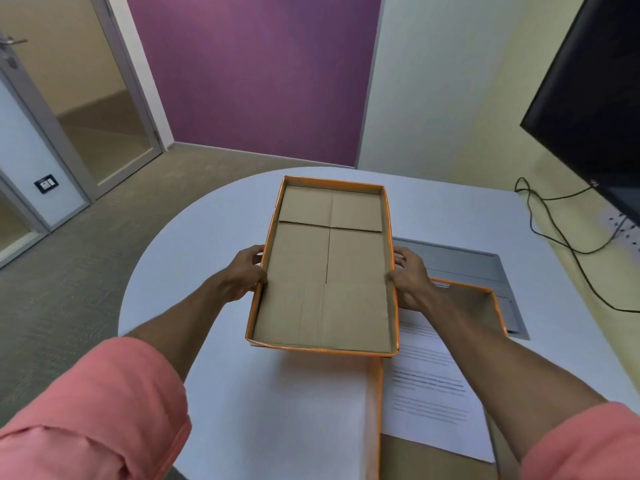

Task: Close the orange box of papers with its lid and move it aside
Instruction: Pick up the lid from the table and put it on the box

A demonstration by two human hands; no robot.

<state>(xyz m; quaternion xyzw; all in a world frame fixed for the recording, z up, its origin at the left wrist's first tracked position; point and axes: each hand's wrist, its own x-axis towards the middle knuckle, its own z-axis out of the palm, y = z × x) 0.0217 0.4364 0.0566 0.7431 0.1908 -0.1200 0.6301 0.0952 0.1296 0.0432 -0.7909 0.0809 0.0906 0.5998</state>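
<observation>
The orange lid (325, 265) is held above the white table, its brown cardboard inside facing up at me. My left hand (246, 271) grips its left long edge and my right hand (410, 275) grips its right long edge. The orange box (375, 393) lies low and to the right of the lid, partly under my right forearm, with printed white papers (426, 382) inside it. The lid's near right corner overlaps the box's far left corner.
The round white table (207, 244) carries a grey metal hatch (460, 261) beyond the box. A black screen (595, 98) hangs at the right, with black cables (550, 220) trailing over the table's right edge. Carpet floor and a glass door lie to the left.
</observation>
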